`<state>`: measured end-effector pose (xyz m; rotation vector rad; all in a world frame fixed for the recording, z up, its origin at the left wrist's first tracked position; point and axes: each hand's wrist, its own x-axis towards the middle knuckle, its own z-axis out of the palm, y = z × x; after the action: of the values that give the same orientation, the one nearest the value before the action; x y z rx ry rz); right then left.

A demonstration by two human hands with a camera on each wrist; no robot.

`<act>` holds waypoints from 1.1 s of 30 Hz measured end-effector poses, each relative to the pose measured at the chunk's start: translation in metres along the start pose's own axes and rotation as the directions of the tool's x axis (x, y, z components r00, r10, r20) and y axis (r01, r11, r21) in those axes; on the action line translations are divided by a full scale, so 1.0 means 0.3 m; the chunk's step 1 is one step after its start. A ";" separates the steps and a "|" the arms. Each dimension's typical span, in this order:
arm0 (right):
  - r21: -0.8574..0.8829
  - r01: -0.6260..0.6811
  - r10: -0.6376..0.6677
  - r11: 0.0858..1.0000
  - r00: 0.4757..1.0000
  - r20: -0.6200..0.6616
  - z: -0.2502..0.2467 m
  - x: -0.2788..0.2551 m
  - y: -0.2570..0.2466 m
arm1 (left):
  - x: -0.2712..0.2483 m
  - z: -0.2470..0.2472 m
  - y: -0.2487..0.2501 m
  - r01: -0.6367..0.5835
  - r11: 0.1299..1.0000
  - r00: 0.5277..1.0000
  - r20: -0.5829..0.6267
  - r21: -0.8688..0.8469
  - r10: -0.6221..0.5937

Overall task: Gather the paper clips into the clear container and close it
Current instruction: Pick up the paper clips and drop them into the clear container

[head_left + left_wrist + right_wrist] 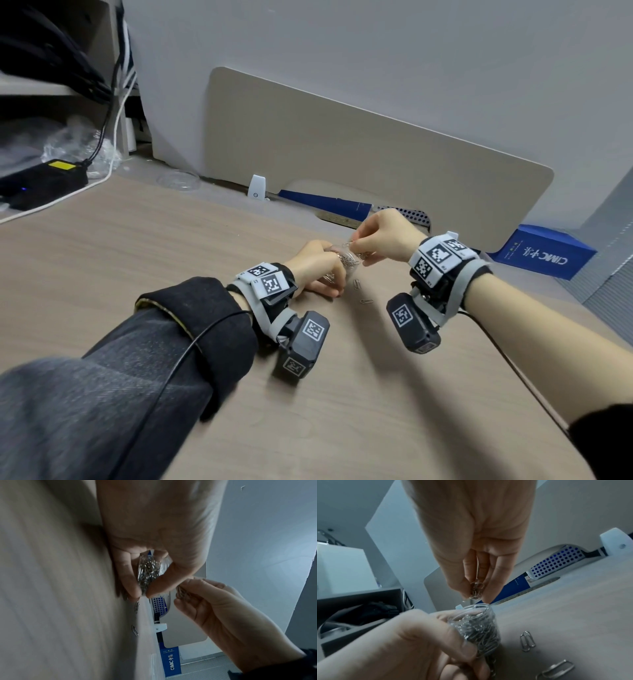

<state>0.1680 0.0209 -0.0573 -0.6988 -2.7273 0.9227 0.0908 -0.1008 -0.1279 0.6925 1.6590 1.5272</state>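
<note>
Clear container (476, 626): small round jar, see-through plastic, open top, packed w/ silver wire paper clips. Held just above wood-grain desk (137, 246). Mostly hidden behind fingers in head view; base not visible.

Left hand (317, 270): thumb & fingers wrapped round container wall.

Right hand (383, 236): directly over jar mouth, fingertips (467, 585) pinching small bunch of clips (476, 589); count unclear, blurred.

Loose clips on desk, right of jar: pair (527, 643) side by side, touching; single clip (556, 670) nearer cam, partly cut off at frame edge.

Lid (178, 180): approx. round clear disc, far left on desk near divider (342, 147); faint, ID uncertain.

Blue box (544, 251): beyond desk edge, right.
</note>
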 end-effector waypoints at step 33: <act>-0.216 -0.339 0.347 0.916 0.938 -0.004 0.075 0.023 0.199 | 0.020 -0.012 -0.003 -0.020 0.983 0.981 -0.194 -0.184 -0.017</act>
<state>0.1775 0.0539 -0.1115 -1.2467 -2.8128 0.7099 0.0846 -0.0983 -0.1300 0.4568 1.6297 1.7713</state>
